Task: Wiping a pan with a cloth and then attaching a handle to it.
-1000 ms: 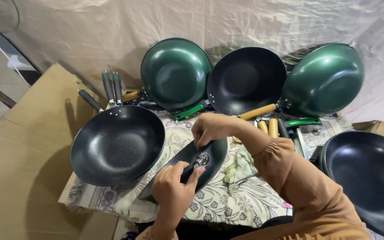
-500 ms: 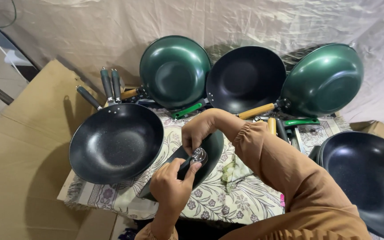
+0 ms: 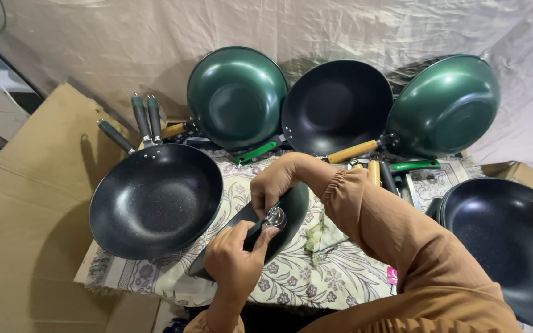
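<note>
Between my two hands sits a small dark pan (image 3: 291, 206), tilted on the flowered cloth (image 3: 316, 277), with a shiny metal fitting (image 3: 275, 217) at its near rim. My left hand (image 3: 232, 262) is closed around a dark handle (image 3: 253, 234) and presses its end toward that fitting; my right hand (image 3: 274, 185) curls over the rim, fingers pinched at the fitting. Whether the handle is already seated or only offered up, I cannot tell, since my fingers hide the joint. I judge this pan's handle work to be under way and not finished.

To the left of my left hand lies a large black speckled pan (image 3: 155, 200) with its grey handles (image 3: 143, 120) already on. Beyond my right hand, three pans lean against the backdrop: a green pan (image 3: 237, 95), a black pan (image 3: 337, 105) with a wooden handle (image 3: 353, 151), and a second green pan (image 3: 445, 105) turned back outward. Loose handles (image 3: 377, 172) lie just past my right wrist. Right of my right sleeve (image 3: 402, 246) rests another black pan (image 3: 507, 246).

Under the cloth and to the left of my hands, flattened cardboard (image 3: 32, 203) covers the floor; behind everything hangs a creased pale sheet (image 3: 124, 37).
</note>
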